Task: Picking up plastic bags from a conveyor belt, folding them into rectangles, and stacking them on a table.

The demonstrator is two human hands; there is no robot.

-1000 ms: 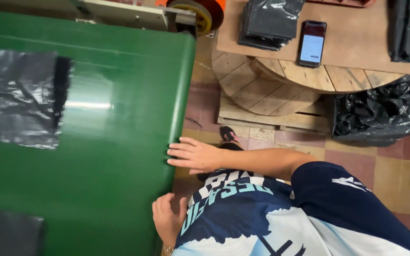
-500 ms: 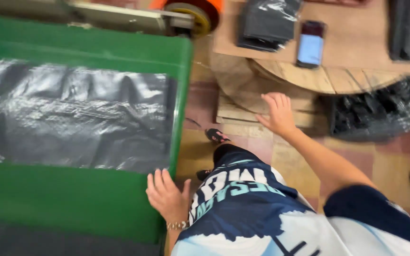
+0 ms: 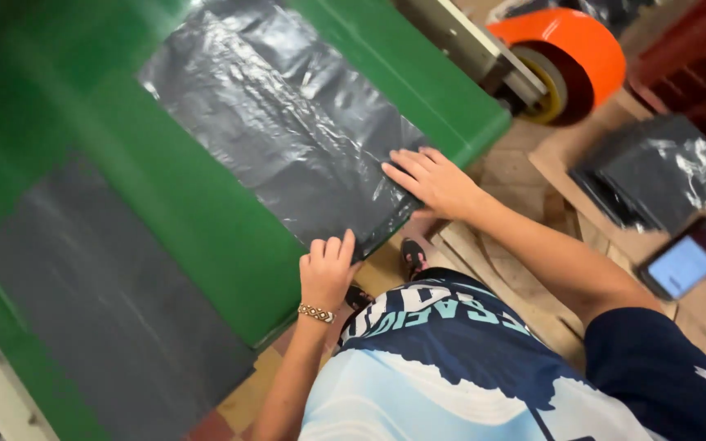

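Head view, looking down past my shirt: nearest me, at about 6 o'clock, my left hand (image 3: pixel 327 273) curls over the near corner of the black plastic bag (image 3: pixel 288 131), fingers bent and close together, pinching the bag's edge where it meets the lip of the green conveyor belt (image 3: pixel 206 245). I judge the grip sits at the corner because that is the only part of the flat film that gives something to take hold of. A beaded bracelet (image 3: pixel 315 313) rings that wrist.

A little farther, toward 2 o'clock from it, my right hand (image 3: pixel 435 181) lies flat, fingers spread wide and pressed on the bag's other near corner, holding nothing, just pinning the sheet so it stays smooth against the belt.

The bag itself stretches away to 11 o'clock, lying flat and crinkled across the belt. A second dark sheet (image 3: pixel 83 302) rests on the belt at 8 o'clock, well apart.

Beyond, at 1 o'clock, an orange roller guard (image 3: pixel 574 41); at 3 o'clock, a stack of folded black bags (image 3: pixel 655 171) and a phone (image 3: pixel 684 261) on a wooden table.
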